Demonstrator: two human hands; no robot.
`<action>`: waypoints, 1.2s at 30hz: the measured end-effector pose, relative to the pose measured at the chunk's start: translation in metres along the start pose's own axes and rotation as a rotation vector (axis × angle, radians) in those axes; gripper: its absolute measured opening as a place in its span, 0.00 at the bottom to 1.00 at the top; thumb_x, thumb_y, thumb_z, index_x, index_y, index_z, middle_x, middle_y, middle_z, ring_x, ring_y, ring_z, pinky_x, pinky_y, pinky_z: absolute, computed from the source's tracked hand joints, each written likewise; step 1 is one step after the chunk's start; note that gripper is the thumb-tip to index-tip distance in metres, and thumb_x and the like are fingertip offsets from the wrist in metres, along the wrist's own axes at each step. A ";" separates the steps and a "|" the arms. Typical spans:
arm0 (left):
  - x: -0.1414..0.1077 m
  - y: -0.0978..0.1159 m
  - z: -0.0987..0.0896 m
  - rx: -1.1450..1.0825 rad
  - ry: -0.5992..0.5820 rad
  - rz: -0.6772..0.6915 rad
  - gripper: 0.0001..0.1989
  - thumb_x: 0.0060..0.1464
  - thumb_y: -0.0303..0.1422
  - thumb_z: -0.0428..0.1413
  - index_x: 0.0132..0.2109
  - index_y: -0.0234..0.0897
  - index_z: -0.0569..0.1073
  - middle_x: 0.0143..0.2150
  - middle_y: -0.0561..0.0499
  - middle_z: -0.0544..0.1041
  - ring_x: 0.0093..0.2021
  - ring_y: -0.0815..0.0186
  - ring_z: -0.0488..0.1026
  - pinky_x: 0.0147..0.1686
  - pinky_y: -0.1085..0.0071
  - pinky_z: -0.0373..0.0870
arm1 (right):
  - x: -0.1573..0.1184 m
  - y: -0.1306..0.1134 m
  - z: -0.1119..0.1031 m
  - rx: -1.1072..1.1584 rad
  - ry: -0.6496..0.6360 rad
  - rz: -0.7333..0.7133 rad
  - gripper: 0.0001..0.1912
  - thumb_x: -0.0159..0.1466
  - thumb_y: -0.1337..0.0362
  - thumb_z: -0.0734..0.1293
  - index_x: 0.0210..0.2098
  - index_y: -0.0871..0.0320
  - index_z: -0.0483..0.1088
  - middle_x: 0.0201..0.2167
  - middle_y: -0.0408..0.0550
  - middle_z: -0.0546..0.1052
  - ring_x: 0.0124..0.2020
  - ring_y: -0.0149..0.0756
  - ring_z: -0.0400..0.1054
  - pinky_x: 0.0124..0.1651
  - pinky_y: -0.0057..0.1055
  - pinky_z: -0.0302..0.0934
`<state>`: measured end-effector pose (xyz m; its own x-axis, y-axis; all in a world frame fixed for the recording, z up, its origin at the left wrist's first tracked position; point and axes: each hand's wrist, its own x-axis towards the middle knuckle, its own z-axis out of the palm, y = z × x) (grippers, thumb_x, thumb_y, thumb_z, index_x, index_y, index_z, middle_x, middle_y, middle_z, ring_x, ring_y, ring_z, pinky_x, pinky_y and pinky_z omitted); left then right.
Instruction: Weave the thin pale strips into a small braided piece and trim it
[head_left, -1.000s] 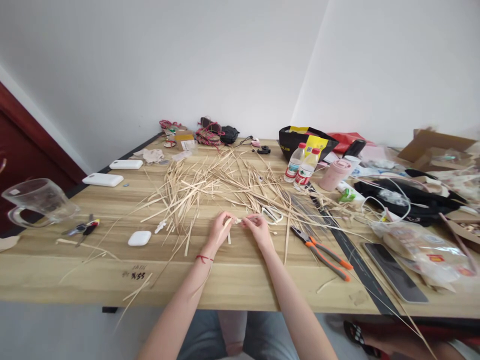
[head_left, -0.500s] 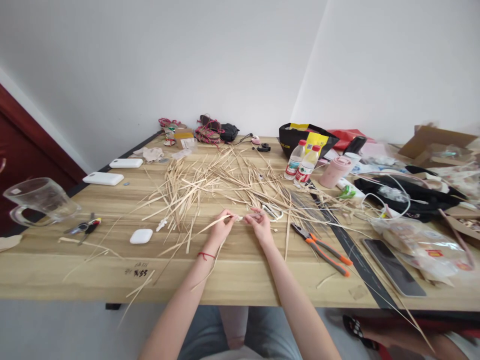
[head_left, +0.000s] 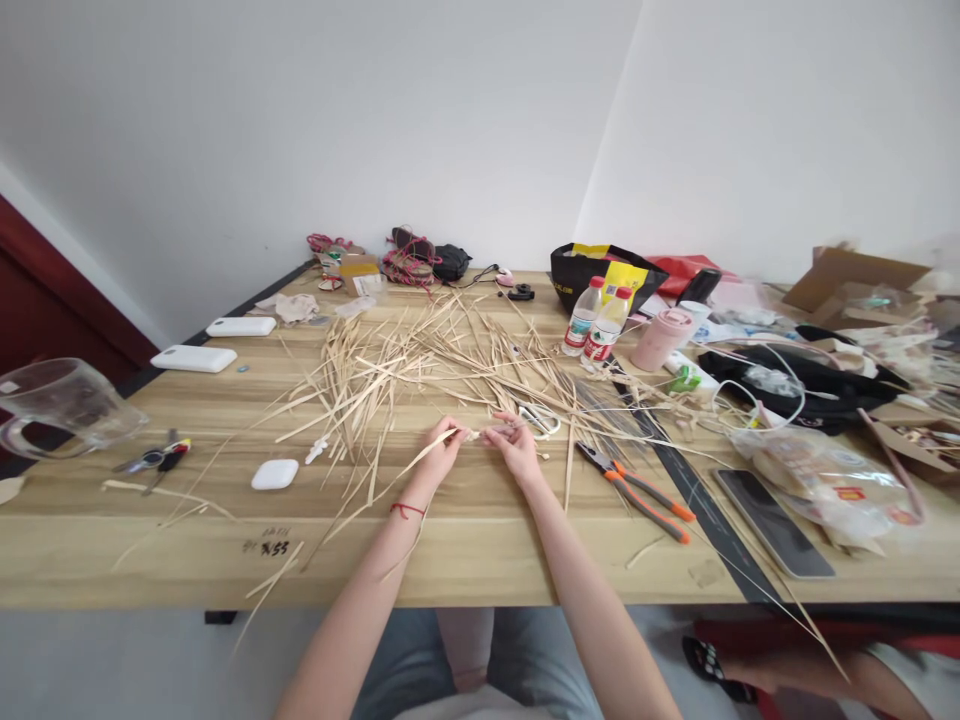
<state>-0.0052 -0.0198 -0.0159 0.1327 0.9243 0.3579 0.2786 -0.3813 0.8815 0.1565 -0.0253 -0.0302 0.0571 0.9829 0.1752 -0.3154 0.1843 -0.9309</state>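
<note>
My left hand is closed in a pinch on a pale straw strip, whose tail runs back over the wrist toward the lower left. Close on its right, my right hand pinches the other end of a small pale woven piece between the two hands; its details are too small to tell. Behind both hands lies a wide loose heap of straw strips. White-handled scissors rest just beyond my right hand, partly under strips.
Orange-handled pliers and a phone lie to the right. Bottles, a pink cup and bags stand behind. A clear mug, keys and a white case are left. A person's foot shows below right.
The view has shifted slightly, so the table items sit a little further left. Both hands keep their pinch, with only slight finger movement.
</note>
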 end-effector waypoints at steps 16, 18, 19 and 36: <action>0.001 -0.003 0.004 -0.187 0.066 -0.086 0.08 0.50 0.36 0.54 0.31 0.36 0.66 0.29 0.53 0.70 0.32 0.68 0.69 0.36 0.72 0.65 | -0.011 -0.021 0.016 -0.180 0.022 -0.110 0.15 0.52 0.58 0.70 0.37 0.55 0.66 0.32 0.44 0.75 0.36 0.35 0.71 0.46 0.35 0.64; 0.001 -0.005 0.004 -0.207 0.067 -0.091 0.08 0.50 0.36 0.54 0.30 0.36 0.66 0.28 0.53 0.70 0.32 0.69 0.69 0.36 0.72 0.65 | -0.012 -0.020 0.017 -0.197 0.027 -0.128 0.14 0.52 0.58 0.70 0.36 0.55 0.66 0.33 0.45 0.74 0.36 0.35 0.71 0.46 0.35 0.64; 0.002 -0.006 0.004 -0.214 0.065 -0.093 0.08 0.50 0.36 0.54 0.31 0.36 0.66 0.28 0.53 0.70 0.33 0.69 0.69 0.37 0.72 0.65 | -0.012 -0.019 0.017 -0.202 0.032 -0.134 0.14 0.52 0.58 0.70 0.36 0.55 0.66 0.34 0.45 0.74 0.36 0.34 0.71 0.45 0.35 0.64; 0.000 0.021 -0.009 -0.377 -0.111 -0.194 0.16 0.55 0.43 0.47 0.34 0.35 0.72 0.32 0.48 0.75 0.31 0.66 0.71 0.31 0.71 0.69 | -0.011 -0.021 0.007 0.088 0.121 0.126 0.19 0.45 0.57 0.73 0.32 0.55 0.62 0.28 0.44 0.76 0.33 0.39 0.73 0.34 0.33 0.66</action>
<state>-0.0082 -0.0277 0.0053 0.2194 0.9628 0.1574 -0.0553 -0.1488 0.9873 0.1561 -0.0402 -0.0101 0.1237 0.9922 0.0148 -0.4088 0.0645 -0.9104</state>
